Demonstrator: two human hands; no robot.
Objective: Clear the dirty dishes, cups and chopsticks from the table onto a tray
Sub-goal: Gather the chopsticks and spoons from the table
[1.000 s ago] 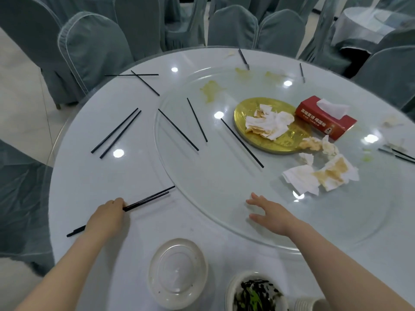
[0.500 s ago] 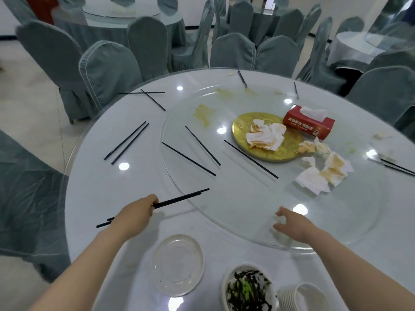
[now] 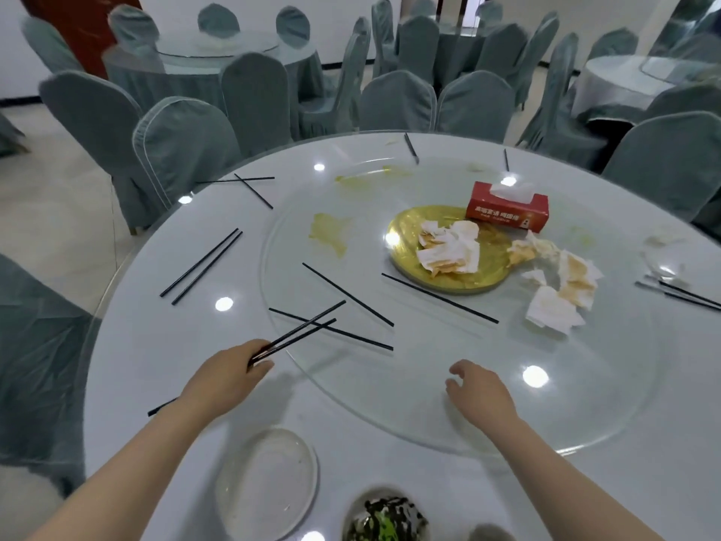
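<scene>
My left hand (image 3: 226, 378) grips a pair of black chopsticks (image 3: 302, 329) lifted off the white round table (image 3: 156, 345), their tips over the glass turntable (image 3: 448, 431). My right hand (image 3: 482, 390) rests on the turntable's near rim with fingers relaxed, holding nothing. Loose black chopsticks lie on the turntable (image 3: 347, 294) and another pair lies on the table at the left (image 3: 201, 267). A gold plate (image 3: 483, 263) holds soiled napkins. A white plate (image 3: 269, 484) and a bowl of dark leftovers (image 3: 386, 517) sit at the near edge.
A red tissue box (image 3: 507, 210) stands behind the gold plate, with crumpled napkins (image 3: 562, 287) to its right. More chopsticks lie at the far rim (image 3: 410, 147) and the right edge (image 3: 686, 294). Grey-covered chairs (image 3: 179, 150) ring the table.
My left hand has lifted the chopstick pair and carried it forward and right, over the turntable's edge. My right hand stayed on the turntable's near rim, and the turntable's contents have shifted.
</scene>
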